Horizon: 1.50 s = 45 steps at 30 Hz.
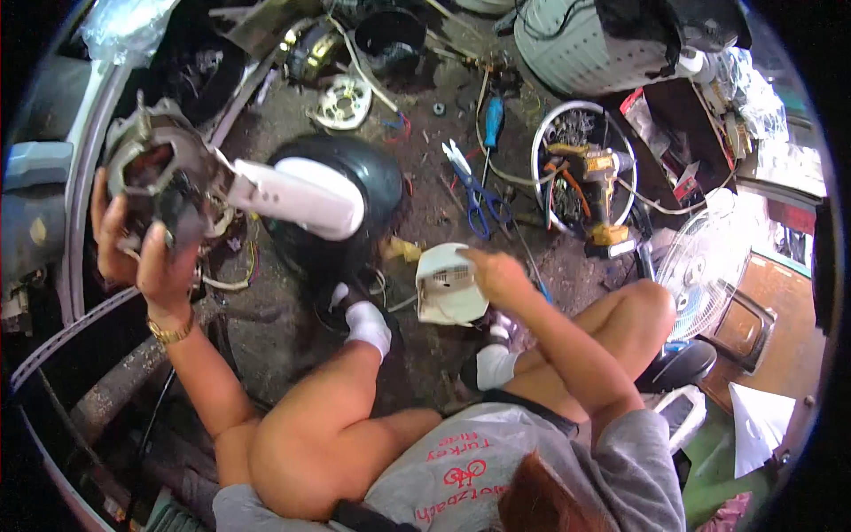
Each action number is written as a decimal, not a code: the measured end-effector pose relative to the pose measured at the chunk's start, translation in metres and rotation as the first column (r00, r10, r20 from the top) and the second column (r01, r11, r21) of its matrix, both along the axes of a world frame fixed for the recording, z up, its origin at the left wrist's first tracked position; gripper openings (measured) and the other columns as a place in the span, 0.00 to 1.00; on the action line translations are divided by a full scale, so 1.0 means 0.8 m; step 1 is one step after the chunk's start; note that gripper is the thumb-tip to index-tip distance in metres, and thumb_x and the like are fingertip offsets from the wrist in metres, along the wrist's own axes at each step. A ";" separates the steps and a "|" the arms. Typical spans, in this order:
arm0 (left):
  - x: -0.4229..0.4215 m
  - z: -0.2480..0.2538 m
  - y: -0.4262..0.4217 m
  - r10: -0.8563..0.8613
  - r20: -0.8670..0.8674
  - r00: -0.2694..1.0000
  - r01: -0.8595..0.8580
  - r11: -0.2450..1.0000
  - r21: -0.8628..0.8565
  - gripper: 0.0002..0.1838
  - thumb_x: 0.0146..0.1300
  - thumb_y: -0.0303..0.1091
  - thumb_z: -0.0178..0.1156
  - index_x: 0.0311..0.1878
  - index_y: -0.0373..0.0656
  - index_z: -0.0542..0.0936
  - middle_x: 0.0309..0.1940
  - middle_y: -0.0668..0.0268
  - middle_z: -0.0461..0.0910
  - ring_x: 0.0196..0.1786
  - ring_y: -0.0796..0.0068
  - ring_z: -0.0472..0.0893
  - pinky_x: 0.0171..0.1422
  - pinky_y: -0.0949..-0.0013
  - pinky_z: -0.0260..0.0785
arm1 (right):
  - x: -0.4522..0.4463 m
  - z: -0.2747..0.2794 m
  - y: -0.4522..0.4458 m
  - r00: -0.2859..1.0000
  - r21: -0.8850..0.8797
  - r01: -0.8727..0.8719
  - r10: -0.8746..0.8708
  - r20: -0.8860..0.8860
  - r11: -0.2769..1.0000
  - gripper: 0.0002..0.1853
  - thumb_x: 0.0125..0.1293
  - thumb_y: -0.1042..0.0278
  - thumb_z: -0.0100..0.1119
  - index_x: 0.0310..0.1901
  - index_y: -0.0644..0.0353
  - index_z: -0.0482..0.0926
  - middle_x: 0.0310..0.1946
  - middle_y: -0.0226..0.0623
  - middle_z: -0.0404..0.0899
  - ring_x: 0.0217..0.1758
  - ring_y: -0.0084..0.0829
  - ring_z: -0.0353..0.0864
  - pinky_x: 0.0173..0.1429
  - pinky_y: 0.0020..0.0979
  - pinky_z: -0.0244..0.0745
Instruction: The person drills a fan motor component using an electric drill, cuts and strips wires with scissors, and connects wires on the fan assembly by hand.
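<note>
On the left, my left hand has its fingers wrapped around a dark, greasy electric fan motor. Beside the motor, a white fan neck rises from a rounded black fan base on the floor; where the two join is hard to make out. In front of my feet, my right hand grips the edge of a white plastic motor cover. The cover is hollow and has small vent slots. Loose wires hang below the motor.
Blue-handled scissors and a blue screwdriver lie beyond the cover. A yellow cordless drill rests across a round tray of screws and tools. Fan grilles stand at right, and a grey perforated basket at the back.
</note>
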<state>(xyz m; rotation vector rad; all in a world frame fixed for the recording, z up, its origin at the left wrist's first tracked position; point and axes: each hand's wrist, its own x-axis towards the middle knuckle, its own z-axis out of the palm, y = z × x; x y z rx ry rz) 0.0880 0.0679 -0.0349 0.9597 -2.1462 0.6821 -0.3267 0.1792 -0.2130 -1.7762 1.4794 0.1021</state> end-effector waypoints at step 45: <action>-0.046 -0.025 0.050 0.230 -0.485 0.844 -0.057 0.937 0.344 0.25 0.64 0.27 0.53 0.64 0.36 0.61 0.62 0.54 0.61 0.71 0.58 0.59 0.71 0.59 0.55 | -0.016 -0.067 -0.025 0.980 -0.485 0.161 -0.196 -0.022 0.860 0.29 0.51 0.67 0.66 0.56 0.64 0.71 0.54 0.46 0.67 0.51 0.47 0.70 0.54 0.41 0.70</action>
